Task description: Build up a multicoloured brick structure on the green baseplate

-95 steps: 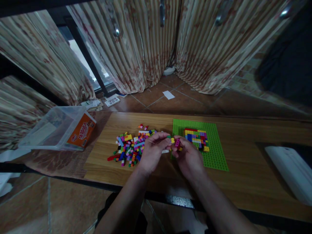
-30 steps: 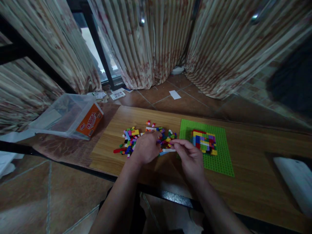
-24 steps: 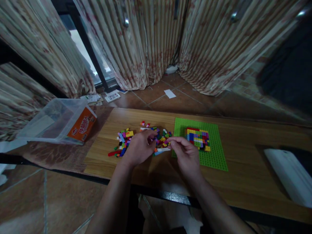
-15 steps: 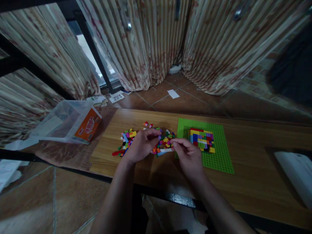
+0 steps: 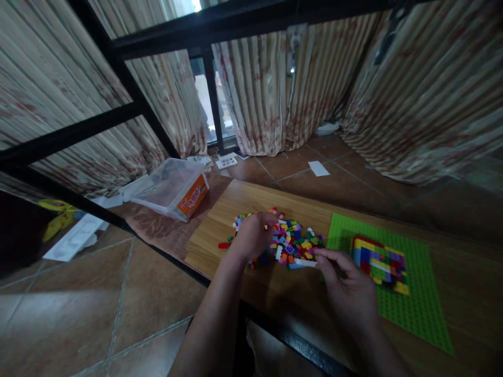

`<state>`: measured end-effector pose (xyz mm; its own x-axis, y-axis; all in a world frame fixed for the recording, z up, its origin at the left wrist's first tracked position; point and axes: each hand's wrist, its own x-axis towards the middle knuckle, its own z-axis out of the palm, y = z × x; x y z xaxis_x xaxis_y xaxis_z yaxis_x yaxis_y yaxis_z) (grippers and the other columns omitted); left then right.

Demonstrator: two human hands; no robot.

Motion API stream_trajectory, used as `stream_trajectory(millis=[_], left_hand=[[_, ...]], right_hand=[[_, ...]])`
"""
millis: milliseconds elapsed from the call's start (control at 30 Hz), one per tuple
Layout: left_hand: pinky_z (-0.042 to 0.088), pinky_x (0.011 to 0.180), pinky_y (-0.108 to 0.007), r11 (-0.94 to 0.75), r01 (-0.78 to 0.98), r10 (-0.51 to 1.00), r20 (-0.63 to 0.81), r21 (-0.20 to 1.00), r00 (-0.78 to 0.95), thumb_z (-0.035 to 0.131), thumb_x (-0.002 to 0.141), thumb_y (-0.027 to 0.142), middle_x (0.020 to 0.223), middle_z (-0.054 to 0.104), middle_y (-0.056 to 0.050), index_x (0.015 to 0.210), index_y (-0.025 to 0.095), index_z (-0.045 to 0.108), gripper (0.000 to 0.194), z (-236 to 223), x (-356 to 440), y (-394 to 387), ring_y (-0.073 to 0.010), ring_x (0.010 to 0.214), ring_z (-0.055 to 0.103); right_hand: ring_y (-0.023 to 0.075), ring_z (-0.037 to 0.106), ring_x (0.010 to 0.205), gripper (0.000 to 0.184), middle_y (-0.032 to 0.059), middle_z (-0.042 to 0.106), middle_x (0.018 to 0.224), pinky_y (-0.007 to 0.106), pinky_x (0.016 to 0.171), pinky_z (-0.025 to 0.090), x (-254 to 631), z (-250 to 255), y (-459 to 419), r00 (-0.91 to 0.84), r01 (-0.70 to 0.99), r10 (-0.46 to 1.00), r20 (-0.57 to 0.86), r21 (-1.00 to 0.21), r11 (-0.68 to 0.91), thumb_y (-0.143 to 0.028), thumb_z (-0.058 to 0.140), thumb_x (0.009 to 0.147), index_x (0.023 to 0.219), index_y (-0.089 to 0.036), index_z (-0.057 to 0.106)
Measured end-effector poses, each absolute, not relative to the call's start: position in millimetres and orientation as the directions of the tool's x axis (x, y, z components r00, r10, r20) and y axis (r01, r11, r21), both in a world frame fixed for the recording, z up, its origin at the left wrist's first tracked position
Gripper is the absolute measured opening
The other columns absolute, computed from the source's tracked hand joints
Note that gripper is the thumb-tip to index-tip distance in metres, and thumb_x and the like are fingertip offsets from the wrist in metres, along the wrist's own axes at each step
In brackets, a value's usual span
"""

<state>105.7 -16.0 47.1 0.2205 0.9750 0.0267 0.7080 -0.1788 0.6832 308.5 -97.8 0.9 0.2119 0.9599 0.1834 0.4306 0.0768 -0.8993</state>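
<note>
The left hand [image 5: 255,238] curled over loose bricks [image 5: 290,248] on the table [image 5: 245,196], its hold hidden. At their right edge, the right hand [image 5: 351,288] had 2 fingertips nearly together, grip impossible to tell.

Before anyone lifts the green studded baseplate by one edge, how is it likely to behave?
The green baseplate looks thin and wide, so it may flex slightly. The brick build on it probably adds weight there, so that part may sag. The raised studs should make its top less slippery.

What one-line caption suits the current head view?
Left hand over a pile of loose bricks, right hand at its edge, near a green baseplate.
</note>
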Motion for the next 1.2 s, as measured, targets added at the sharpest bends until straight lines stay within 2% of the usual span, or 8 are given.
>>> stream_trajectory(millis=[100, 267, 667, 833, 933, 1033, 1100, 1200], left_hand=[[0.048, 0.089, -0.033, -0.042, 0.852, 0.999, 0.035, 0.521, 0.027, 0.052, 0.072, 0.007, 0.102, 0.070, -0.010, 0.100, 0.017, 0.073, 0.036, 43.2, 86.0, -9.3, -0.0221, 0.095, 0.064], [0.045, 0.094, -0.034, -0.051, 0.934, 0.999, 0.005, 0.355, 0.053, 0.053, 0.071, 0.008, 0.106, 0.069, -0.012, 0.102, 0.017, 0.075, 0.040, 37.9, 72.7, -4.1, -0.0246, 0.102, 0.060], [0.043, 0.094, -0.033, -0.092, 0.938, 0.995, 0.003, 0.334, 0.097, 0.052, 0.080, 0.015, 0.103, 0.068, -0.012, 0.098, 0.016, 0.072, 0.027, 33.4, 77.4, -1.8, -0.0220, 0.100, 0.060], [0.044, 0.091, -0.033, -0.050, 0.901, 0.998, 0.049, 0.430, 0.032, 0.052, 0.085, 0.018, 0.102, 0.067, -0.013, 0.096, 0.014, 0.071, 0.023, 39.4, 81.7, -3.0, -0.0219, 0.098, 0.059], [0.046, 0.078, -0.031, -0.033, 0.705, 0.999, 0.025, 0.708, 0.022, 0.055, 0.086, 0.025, 0.091, 0.067, -0.009, 0.098, 0.012, 0.069, 0.023, 46.9, 90.7, -8.6, -0.0180, 0.081, 0.060], [0.045, 0.066, -0.024, 0.041, 0.229, 0.975, -0.090, 0.973, 0.205, 0.059, 0.085, 0.041, 0.080, 0.065, -0.004, 0.095, 0.012, 0.069, 0.032, 49.2, 109.1, -17.8, -0.0122, 0.068, 0.056], [0.044, 0.063, -0.021, 0.159, -0.041, 0.940, -0.138, 0.986, 0.313, 0.067, 0.080, 0.044, 0.079, 0.064, -0.002, 0.092, 0.013, 0.068, 0.034, 46.9, 125.3, -24.4, -0.0095, 0.066, 0.055], [0.043, 0.061, -0.019, 0.311, -0.221, 0.909, -0.222, 0.924, 0.352, 0.076, 0.072, 0.042, 0.076, 0.063, -0.001, 0.086, 0.013, 0.068, 0.033, 41.1, 149.3, -32.2, -0.0077, 0.064, 0.054]], right_hand=[[0.0231, 0.066, 0.088, 0.025, 0.0054, 0.072, 0.097, 0.038, 0.081, 0.051, 308.9, -0.1, -98.3, 0.219, 0.431, 0.960, 0.174, -0.900, 0.065, -0.044, 0.057, 0.087, 0.095, -0.026, 0.072], [0.0229, 0.066, 0.086, 0.026, 0.0052, 0.072, 0.096, 0.039, 0.080, 0.051, 307.8, -0.9, -97.6, 0.216, 0.434, 0.961, 0.172, -0.898, 0.064, -0.046, 0.058, 0.086, 0.094, -0.026, 0.072], [0.0218, 0.066, 0.085, 0.025, 0.0043, 0.072, 0.093, 0.038, 0.080, 0.051, 309.3, 0.6, -97.3, 0.204, 0.443, 0.965, 0.167, -0.895, 0.061, -0.045, 0.057, 0.087, 0.093, -0.026, 0.072], [0.0211, 0.066, 0.085, 0.024, 0.0041, 0.071, 0.093, 0.037, 0.080, 0.051, 310.0, 1.1, -96.5, 0.203, 0.430, 0.964, 0.173, -0.900, 0.071, -0.042, 0.057, 0.088, 0.095, -0.025, 0.072], [0.0199, 0.066, 0.083, 0.023, 0.0038, 0.071, 0.094, 0.036, 0.078, 0.052, 308.9, 2.6, -96.2, 0.210, 0.408, 0.961, 0.183, -0.909, 0.084, -0.041, 0.057, 0.088, 0.094, -0.025, 0.072], [0.0190, 0.066, 0.081, 0.023, 0.0040, 0.072, 0.093, 0.035, 0.076, 0.053, 305.6, 5.5, -95.8, 0.231, 0.342, 0.957, 0.173, -0.936, 0.087, -0.042, 0.059, 0.087, 0.095, -0.024, 0.071], [0.0189, 0.067, 0.082, 0.025, 0.0046, 0.072, 0.095, 0.034, 0.075, 0.054, 302.9, 8.2, -94.9, 0.258, 0.234, 0.957, 0.132, -0.970, 0.071, -0.043, 0.062, 0.086, 0.099, -0.023, 0.070], [0.0188, 0.068, 0.083, 0.030, 0.0048, 0.072, 0.095, 0.033, 0.073, 0.056, 300.2, 12.5, -91.9, 0.297, 0.048, 0.953, 0.062, -0.998, 0.049, -0.045, 0.065, 0.083, 0.104, -0.023, 0.068]])
